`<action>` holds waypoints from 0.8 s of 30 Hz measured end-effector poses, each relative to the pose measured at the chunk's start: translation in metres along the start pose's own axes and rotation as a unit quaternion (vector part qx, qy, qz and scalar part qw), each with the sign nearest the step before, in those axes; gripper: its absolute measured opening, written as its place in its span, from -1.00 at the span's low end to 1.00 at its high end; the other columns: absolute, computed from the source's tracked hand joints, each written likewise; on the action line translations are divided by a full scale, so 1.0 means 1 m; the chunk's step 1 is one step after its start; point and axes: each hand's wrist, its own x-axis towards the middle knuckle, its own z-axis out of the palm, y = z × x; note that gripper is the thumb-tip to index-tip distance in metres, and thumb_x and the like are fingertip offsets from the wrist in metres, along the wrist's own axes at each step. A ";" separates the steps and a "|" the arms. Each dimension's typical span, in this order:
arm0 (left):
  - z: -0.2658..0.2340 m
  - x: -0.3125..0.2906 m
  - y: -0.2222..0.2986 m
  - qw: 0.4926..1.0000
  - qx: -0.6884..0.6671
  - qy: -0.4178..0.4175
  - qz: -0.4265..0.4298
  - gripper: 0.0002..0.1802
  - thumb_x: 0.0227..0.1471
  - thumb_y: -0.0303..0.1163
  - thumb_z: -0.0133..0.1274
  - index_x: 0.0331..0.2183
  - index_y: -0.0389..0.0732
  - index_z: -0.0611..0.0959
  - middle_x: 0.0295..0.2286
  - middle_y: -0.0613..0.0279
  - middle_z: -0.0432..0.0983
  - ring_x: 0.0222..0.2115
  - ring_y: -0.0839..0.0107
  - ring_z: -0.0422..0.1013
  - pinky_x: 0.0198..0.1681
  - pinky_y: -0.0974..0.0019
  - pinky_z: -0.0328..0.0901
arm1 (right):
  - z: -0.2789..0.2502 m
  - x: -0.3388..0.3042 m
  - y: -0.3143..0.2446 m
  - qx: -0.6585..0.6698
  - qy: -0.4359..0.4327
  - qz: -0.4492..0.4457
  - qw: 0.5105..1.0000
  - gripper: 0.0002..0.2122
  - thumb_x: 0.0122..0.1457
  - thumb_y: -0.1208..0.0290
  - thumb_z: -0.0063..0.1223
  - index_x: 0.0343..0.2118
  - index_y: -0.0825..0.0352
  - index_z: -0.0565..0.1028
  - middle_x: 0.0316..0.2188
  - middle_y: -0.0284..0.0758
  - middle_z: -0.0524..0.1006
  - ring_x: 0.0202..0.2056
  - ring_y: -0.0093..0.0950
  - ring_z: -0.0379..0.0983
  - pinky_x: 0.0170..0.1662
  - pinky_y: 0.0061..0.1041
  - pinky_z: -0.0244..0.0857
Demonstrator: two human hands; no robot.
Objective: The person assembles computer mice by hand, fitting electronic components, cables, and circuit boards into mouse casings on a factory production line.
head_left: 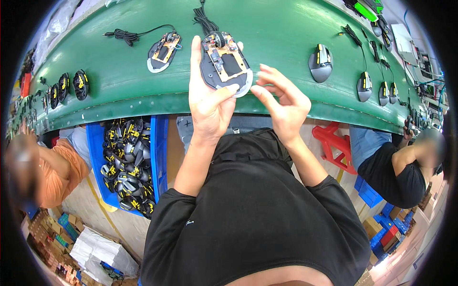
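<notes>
**Open mouse base held up over the green belt**

Black sleeves fill the bottom of the view, and both forearms rise from them toward the green conveyor belt (286, 43). Left hand (207, 102) is clamped on an open mouse base (225, 64), thumb pressed on its near rim, forefinger straight up along its left side, circuit board and scroll wheel facing up, its bundled cable (204, 19) trailing away across the belt. Right hand (284, 102) sits just beside the base's right edge, fingers spread and curled, holding nothing. Left of it on the belt lies a second open base (163, 50) with its cable. Right of it, a closed grey mouse (320, 62). Down left, under the belt, a blue bin (160, 148) packed with black-and-yellow mouse shells (126, 162).
</notes>
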 end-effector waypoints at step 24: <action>-0.021 0.009 -0.004 0.954 -0.147 0.088 -0.248 -0.42 0.25 -0.04 -0.31 -0.03 -0.39 0.43 -0.04 -0.23 0.38 0.02 -0.07 0.33 0.08 -0.07 0.28 | -0.132 0.026 0.150 -0.497 0.093 0.126 0.854 -0.42 0.10 0.11 0.15 0.15 0.25 0.31 0.12 -0.09 0.33 0.08 -0.06 0.24 0.11 -0.13 0.16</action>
